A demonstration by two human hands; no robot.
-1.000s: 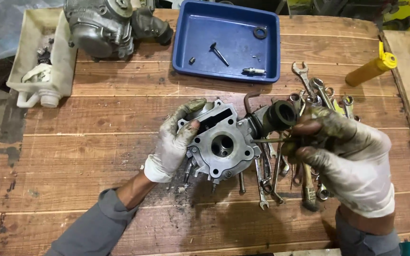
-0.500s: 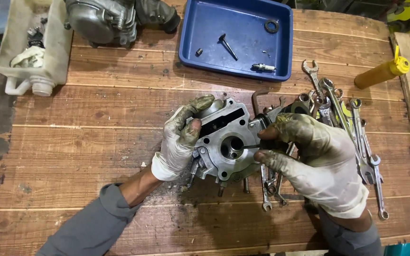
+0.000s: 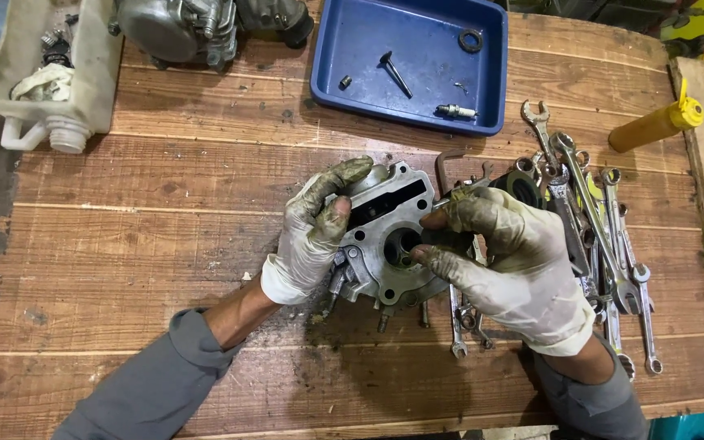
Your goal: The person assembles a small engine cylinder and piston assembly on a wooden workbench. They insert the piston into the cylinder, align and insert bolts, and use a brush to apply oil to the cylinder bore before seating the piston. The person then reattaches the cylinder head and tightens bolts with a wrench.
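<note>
A grey metal engine cylinder head (image 3: 385, 236) stands on the wooden table (image 3: 165, 220), its flat face with a round bore turned up towards me. My left hand (image 3: 313, 228), in a dirty white glove, grips its left side with the fingers over the top edge. My right hand (image 3: 508, 261), gloved too, holds its right side, thumb and forefinger at the bore. Whether a small part is pinched between those fingers is hidden.
A blue tray (image 3: 344, 73) at the back holds a valve, a spark plug, a ring and a small nut. Several spanners (image 3: 596, 228) lie in a heap at the right, beside a yellow bottle (image 3: 655, 124). An engine casing (image 3: 181, 28) and a white tub (image 3: 91, 65) stand back left.
The view has shifted, so everything sits a little lower and to the right. My right hand has come down from the black rubber intake onto the head's right side, fingers at the bore.
</note>
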